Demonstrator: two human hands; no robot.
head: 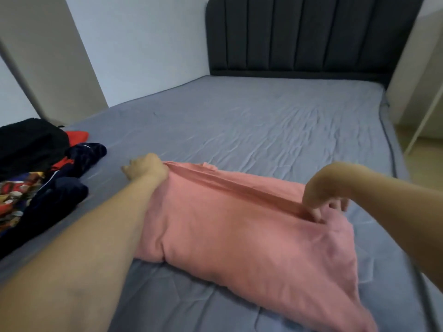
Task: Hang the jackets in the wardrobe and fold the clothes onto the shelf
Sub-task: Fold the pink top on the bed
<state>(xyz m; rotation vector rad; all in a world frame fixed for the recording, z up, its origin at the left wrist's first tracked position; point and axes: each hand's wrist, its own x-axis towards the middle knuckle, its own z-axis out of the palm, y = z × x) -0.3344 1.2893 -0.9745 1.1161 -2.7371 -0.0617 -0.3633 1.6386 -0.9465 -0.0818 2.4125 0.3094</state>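
Pink garment (242, 226) spread across the near part of the grey bed sheet (263, 121), stretched taut along its far edge between two hands. Left hand (146, 167) at the left end, fingers curled tight around a bunched corner of the fabric. Right hand (323, 195) at the right end, wrist bent downward, fingertips pinching a fold of the same edge (thumb hidden, so exact grip unclear). On the far left of the bed, well apart from the pink fabric, a heap of dark clothes (40, 168) with navy, red and patterned pieces. Dark padded headboard (304, 34) at the far end.
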